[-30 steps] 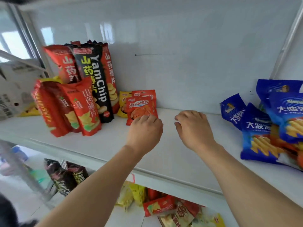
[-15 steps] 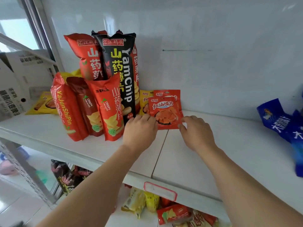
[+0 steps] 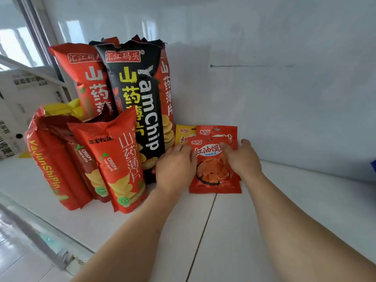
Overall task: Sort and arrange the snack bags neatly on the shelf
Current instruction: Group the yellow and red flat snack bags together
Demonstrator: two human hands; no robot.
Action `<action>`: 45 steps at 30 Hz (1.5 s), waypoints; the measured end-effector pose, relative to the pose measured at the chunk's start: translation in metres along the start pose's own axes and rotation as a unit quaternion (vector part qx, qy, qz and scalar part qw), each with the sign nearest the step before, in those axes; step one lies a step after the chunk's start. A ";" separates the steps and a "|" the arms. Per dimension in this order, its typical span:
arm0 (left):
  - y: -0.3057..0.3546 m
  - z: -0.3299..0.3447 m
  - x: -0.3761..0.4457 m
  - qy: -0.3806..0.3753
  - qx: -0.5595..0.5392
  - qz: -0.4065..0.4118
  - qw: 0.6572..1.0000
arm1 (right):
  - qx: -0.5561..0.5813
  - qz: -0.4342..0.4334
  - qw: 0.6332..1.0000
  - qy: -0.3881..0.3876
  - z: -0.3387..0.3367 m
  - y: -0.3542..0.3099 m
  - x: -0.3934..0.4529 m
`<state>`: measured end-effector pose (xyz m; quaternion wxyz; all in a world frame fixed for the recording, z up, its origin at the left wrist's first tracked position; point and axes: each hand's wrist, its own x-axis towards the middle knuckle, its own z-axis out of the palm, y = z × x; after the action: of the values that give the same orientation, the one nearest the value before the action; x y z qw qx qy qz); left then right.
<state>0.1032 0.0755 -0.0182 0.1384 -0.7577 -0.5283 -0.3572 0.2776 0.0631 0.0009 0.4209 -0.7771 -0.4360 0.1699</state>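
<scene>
Hands on small red snack pouch, white shelf.
L hand [image 3: 175, 167] fingers curled on left edge of red pouch [image 3: 213, 176]; R hand [image 3: 241, 157] grips its right side, thumb over front. Pouch stands near back wall on shelf [image 3: 284, 200], w/ another red pouch & a yellow pouch [image 3: 181, 133] behind it, just right of black YamChip bag [image 3: 140, 102]. Tall red chip bags [image 3: 120, 163] grouped at left.

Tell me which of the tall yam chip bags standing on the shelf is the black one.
The black YamChip bag is the one, standing in the back row between two tall red bags, with yellow characters and white lettering down its front.
</scene>
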 end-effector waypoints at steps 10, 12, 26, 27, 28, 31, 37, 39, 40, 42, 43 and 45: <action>0.006 0.012 0.013 -0.082 -0.094 -0.071 0.990 | 0.074 0.063 0.995 -0.003 0.015 0.000 0.020; 0.006 0.013 0.014 -0.086 -0.115 -0.077 0.987 | 0.117 0.057 0.991 -0.011 0.017 0.006 0.021; 0.015 0.046 0.028 -0.151 -0.204 -0.213 0.944 | 0.274 0.093 0.956 -0.042 -0.041 0.046 -0.010; 0.016 0.049 0.028 -0.149 -0.214 -0.223 0.939 | 0.274 0.093 0.956 -0.042 -0.044 0.047 -0.013; 0.016 0.051 0.028 -0.147 -0.225 -0.232 0.935 | 0.276 0.094 0.956 -0.040 -0.047 0.049 -0.015; 0.014 0.055 0.029 -0.149 -0.243 -0.250 0.925 | 0.293 0.094 0.951 -0.026 -0.054 0.055 -0.023; 0.012 0.055 0.051 -0.241 -0.227 -0.291 0.898 | 0.283 0.096 0.954 -0.022 -0.063 0.065 -0.033; 0.012 0.059 0.056 -0.264 -0.228 -0.297 0.889 | 0.281 0.097 0.954 -0.030 -0.066 0.068 -0.035; 0.012 0.060 0.058 -0.271 -0.230 -0.304 0.884 | 0.280 0.097 0.955 -0.033 -0.068 0.069 -0.037; 0.014 0.062 0.060 -0.281 -0.228 -0.316 0.877 | 0.278 0.098 0.955 -0.039 -0.071 0.072 -0.040; 0.015 0.062 0.061 -0.284 -0.221 -0.317 0.877 | 0.281 0.100 0.954 -0.040 -0.073 0.074 -0.041; 0.016 0.062 0.062 -0.290 -0.202 -0.310 0.883 | 0.288 0.105 0.951 -0.037 -0.075 0.077 -0.044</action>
<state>0.1537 0.1494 -0.0168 -0.2949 -0.6362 -0.6694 -0.2454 0.3416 -0.0311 -0.0211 0.5900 -0.6574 -0.2998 0.3604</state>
